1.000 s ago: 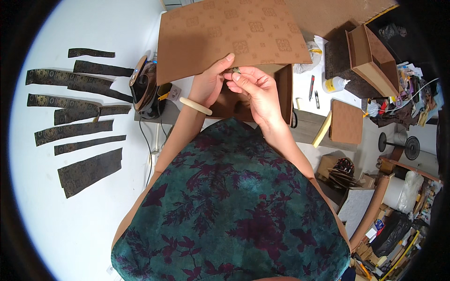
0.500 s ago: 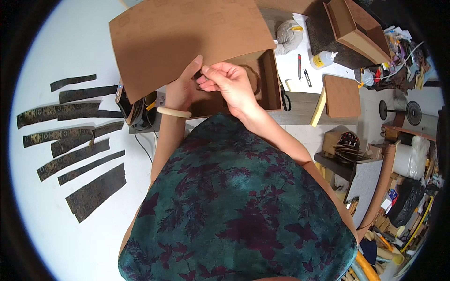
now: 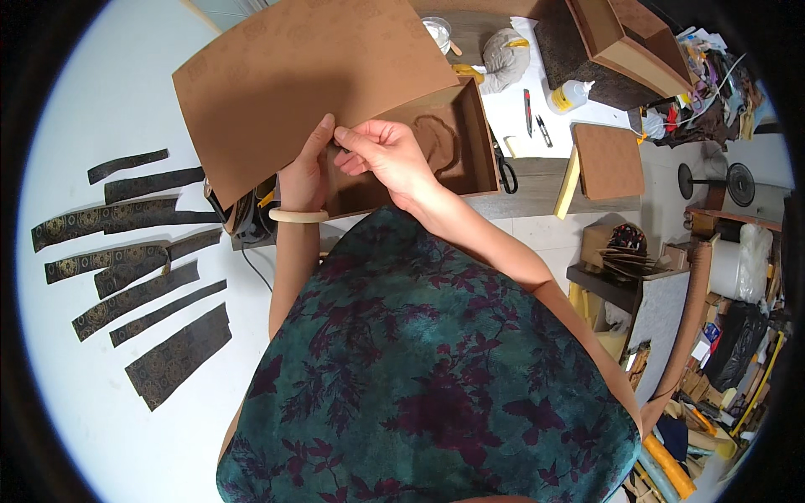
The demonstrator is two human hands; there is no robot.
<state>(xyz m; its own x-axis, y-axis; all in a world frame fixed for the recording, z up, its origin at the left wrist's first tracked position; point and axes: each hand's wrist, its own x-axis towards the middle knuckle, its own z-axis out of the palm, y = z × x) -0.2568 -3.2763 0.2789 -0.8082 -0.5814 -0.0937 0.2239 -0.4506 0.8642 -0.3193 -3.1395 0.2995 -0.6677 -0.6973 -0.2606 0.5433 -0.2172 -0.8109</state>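
A large brown sheet (image 3: 293,84) with a faint printed pattern is held up, tilted, over an open brown box (image 3: 478,134). My left hand (image 3: 303,180), with a pale bangle at the wrist, grips its near edge, thumb on top and fingers hidden behind. Close beside that thumb, my right hand (image 3: 390,159) pinches the same edge between thumb and forefinger, its other fingers curled. Inside the box, a dark wavy-edged shape (image 3: 438,142) shows on the brown bottom. The sheet covers the left part of the box.
Right of the box lie black-handled scissors (image 3: 507,173), a red-and-black cutter (image 3: 527,111), small snips (image 3: 544,131) and a glue bottle (image 3: 570,96). Farther right are a brown panel (image 3: 608,163) and a dark box (image 3: 566,59). Dark patterned strips (image 3: 138,298) are spread on the white surface at left.
The view has shifted a little, so the bench appears farther left. The sheet has moved left with both hands, and more of the box's inside shows. Both hands keep their hold.
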